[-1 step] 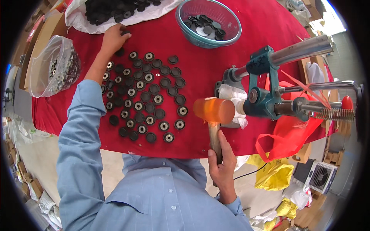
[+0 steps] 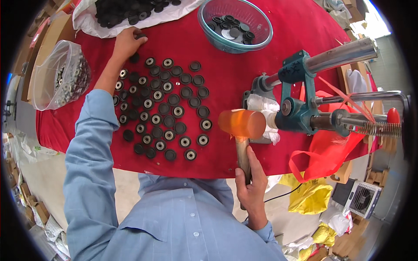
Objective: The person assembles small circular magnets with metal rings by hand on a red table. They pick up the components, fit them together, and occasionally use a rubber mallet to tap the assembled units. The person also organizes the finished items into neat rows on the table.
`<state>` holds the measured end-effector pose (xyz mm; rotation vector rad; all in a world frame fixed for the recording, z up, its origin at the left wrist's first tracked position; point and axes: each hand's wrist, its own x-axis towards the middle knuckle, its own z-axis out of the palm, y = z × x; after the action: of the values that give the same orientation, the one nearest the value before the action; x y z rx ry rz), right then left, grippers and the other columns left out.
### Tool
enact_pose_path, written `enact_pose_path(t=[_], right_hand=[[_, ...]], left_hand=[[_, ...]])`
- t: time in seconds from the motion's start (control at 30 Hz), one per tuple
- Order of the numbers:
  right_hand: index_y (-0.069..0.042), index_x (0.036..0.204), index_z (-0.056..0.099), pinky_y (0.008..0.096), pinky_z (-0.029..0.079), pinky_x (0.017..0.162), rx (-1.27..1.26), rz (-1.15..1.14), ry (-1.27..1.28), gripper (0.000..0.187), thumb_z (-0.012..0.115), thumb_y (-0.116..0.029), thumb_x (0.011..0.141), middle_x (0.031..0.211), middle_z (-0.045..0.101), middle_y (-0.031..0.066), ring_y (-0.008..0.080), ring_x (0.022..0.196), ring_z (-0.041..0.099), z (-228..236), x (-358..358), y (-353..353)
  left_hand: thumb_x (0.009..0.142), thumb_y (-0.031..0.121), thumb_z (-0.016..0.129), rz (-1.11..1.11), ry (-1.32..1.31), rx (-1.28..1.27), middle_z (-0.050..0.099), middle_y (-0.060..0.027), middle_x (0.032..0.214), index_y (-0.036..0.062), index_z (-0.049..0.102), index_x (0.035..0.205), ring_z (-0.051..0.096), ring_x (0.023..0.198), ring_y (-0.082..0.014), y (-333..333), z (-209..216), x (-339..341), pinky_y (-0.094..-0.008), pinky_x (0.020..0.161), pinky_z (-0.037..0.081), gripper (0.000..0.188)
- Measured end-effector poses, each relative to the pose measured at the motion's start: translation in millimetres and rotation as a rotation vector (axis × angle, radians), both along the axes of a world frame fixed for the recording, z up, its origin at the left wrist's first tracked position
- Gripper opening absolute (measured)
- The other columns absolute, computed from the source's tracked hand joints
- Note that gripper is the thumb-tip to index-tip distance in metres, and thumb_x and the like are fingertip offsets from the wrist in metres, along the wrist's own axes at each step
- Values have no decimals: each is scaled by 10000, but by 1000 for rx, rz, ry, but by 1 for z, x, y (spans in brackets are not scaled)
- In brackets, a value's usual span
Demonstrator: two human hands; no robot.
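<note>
My left hand (image 2: 127,43) is at the far left of the table, just below a white sack (image 2: 85,19) of black caps. Its thumb and fingers are closed on a small black cap (image 2: 140,36), mostly hidden. Another black cap (image 2: 134,57) lies under the wrist. My right hand (image 2: 253,187) grips the wooden handle of a mallet (image 2: 242,124) with a translucent orange head, held upright by the table's front edge. Between my hands, several round black caps (image 2: 170,154) are spread on the red cloth, many with a metal bearing (image 2: 203,139) set in them.
A clear bag (image 2: 45,87) of small metal parts stands at the left edge. At the back, a teal basin (image 2: 204,32) holds black caps. A green hand press (image 2: 296,104) with steel bars occupies the right side, beside a red bag (image 2: 324,158). Red cloth (image 2: 235,82) covers the table.
</note>
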<state>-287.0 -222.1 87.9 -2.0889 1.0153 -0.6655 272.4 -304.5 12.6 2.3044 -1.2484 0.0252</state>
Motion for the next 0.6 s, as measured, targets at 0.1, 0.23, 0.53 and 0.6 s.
enact_pose_path(t=[0.1,0.23,0.53,0.6], right_hand=[[7,1569,508,376,567,867,47,-12,-42,676,702,31,921,1137,688,212,308,944,697,-5,0,-2],[5,1561,519,372,568,863,95,-31,-40,668,703,24,919,1137,694,213,304,939,703,-5,1,-2],[-1,1555,531,364,568,871,89,-22,-25,662,713,26,919,1135,702,200,287,938,707,0,-3,8],[-4,1558,529,370,567,880,58,-7,-12,660,710,28,924,1143,701,199,288,945,707,0,-1,8]], left_hand=[[830,289,881,-71,173,15,797,-165,1034,51,781,1119,766,977,-333,1,5,9,-419,886,593,387],[863,161,843,-253,94,-164,791,-114,980,32,768,1079,758,914,-240,-1,18,-33,-356,830,584,263],[858,48,785,-813,-42,-275,777,-107,1045,38,785,1067,759,896,-283,88,63,-232,-391,782,626,208],[829,50,812,-798,-21,-216,773,-104,1112,53,799,1053,757,954,-283,107,43,-245,-386,798,620,224]])
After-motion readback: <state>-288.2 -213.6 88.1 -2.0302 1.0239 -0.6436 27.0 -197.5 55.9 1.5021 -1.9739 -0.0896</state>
